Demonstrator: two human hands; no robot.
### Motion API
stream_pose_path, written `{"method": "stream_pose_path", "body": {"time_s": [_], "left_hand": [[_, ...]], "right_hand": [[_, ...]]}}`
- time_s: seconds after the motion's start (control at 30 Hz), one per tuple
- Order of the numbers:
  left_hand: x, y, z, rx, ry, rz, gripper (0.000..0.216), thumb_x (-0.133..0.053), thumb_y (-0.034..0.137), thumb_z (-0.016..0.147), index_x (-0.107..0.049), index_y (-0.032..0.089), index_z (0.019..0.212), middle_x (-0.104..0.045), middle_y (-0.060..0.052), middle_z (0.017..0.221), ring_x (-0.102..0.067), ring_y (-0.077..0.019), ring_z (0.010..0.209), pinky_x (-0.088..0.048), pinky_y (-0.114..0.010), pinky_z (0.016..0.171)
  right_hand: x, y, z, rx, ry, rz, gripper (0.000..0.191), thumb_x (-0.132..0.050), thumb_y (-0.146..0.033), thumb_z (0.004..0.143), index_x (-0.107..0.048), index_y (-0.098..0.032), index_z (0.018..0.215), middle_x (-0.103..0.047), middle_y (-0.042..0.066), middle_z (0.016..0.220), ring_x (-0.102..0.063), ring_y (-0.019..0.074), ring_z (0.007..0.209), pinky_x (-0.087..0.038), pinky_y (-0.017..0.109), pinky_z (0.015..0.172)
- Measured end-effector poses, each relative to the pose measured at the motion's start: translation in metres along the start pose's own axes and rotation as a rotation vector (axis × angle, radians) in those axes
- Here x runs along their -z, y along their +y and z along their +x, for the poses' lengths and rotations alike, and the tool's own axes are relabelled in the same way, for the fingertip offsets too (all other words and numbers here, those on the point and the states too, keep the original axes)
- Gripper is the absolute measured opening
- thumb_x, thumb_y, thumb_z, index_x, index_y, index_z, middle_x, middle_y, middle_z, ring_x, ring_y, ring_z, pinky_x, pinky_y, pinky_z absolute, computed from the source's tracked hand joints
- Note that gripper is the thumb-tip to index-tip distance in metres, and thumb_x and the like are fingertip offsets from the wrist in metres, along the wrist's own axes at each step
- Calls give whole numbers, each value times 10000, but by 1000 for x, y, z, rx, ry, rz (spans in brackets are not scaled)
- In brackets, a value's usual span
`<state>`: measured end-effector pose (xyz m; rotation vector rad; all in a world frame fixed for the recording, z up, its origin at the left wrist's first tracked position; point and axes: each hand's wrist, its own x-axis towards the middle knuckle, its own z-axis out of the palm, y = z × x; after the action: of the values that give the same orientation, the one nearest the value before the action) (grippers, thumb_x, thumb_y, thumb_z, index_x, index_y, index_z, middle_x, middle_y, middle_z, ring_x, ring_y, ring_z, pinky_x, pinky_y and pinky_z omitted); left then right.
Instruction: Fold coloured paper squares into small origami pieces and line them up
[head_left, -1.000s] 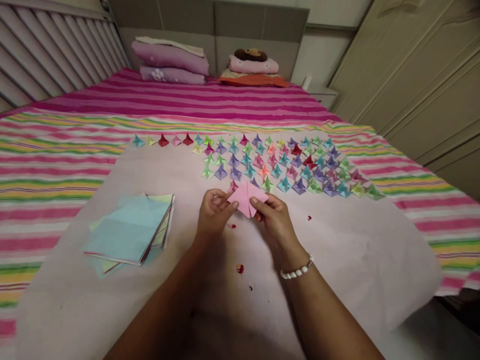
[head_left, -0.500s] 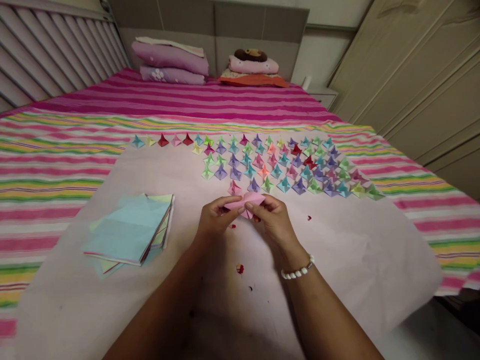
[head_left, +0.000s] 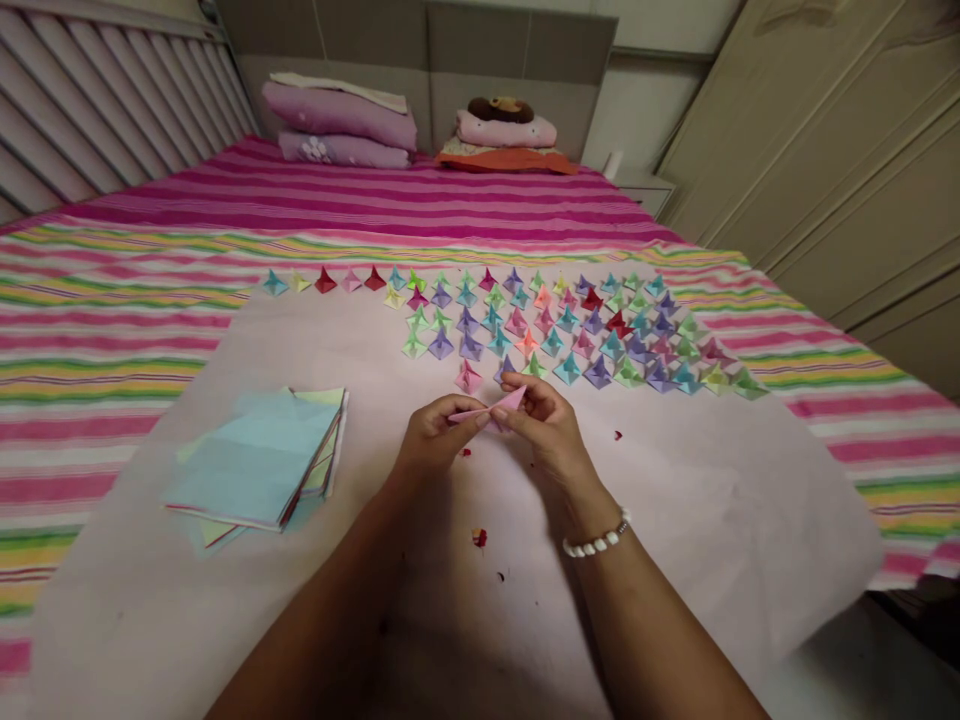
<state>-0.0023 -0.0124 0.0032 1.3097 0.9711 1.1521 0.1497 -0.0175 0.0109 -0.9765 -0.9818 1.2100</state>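
I see left hand (head_left: 435,436) and right hand (head_left: 549,432) pinching pink folded paper (head_left: 511,401) over pale sheet (head_left: 697,520), striped bed (head_left: 450,212). Grey headboard (head_left: 360,42) behind.

Bed (head_left: 97,345) fills most of rm; bedspread magenta-striped at far end, then pink/white/yel/grn stripes nearer. Grey 2-tone panelled headboard (head_left: 360,45) across the back, darker up top. In front of it, L: folded purple bedding (head_left: 341,108) w/ a pale pc on top; R of that, a smaller pink & orange pile (head_left: 506,131). Pale slatted rail (head_left: 124,110) along L side. White wall (head_left: 667,25) behind, R of headboard; small white cabinet (head_left: 649,196) in that corner. Big cream panelled doors (head_left: 847,170) down R side. Bit of greyish floor (head_left: 832,665), btm R. Light dim, soft.
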Motion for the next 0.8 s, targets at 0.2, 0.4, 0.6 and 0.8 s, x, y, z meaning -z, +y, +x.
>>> {"method": "stream_pose_path", "body": {"time_s": [0.2,0.4,0.6,0.8], "left_hand": [[-1,5,-1,57,23,37,243,-749,396,688,-744,175,790,-674,-9,716,-556,-119,637,-424,-219,565],[2,1,0,137,181,-100,268,-790,400,642,-673,159,659,-596,25,609,-536,-95,588,-434,-211,584],[-2,-9,2,114,130,-186,419,-605,553,784,-695,146,812,-657,-43,738,-596,-156,717,-474,-270,676],[-14,-5,0,150,21,-191,436,-827,403,555,-693,154,887,-695,-39,765,-638,-186,770,-490,-306,737]], "right_hand": [[-2,-3,-3,13,-85,58,128,-806,-258,621,-689,-209,633,-629,-9,704,-540,135,659,-433,289,658],[-2,0,-3,-33,-66,68,107,-719,-320,733,-735,-215,717,-664,0,705,-556,154,698,-430,310,740],[0,3,-1,16,45,39,116,-722,-341,728,-750,-235,769,-664,1,741,-550,161,708,-439,306,719],[-2,3,-2,63,85,-67,114,-711,-342,747,-759,-245,785,-667,5,721,-581,181,736,-461,326,730]]}}
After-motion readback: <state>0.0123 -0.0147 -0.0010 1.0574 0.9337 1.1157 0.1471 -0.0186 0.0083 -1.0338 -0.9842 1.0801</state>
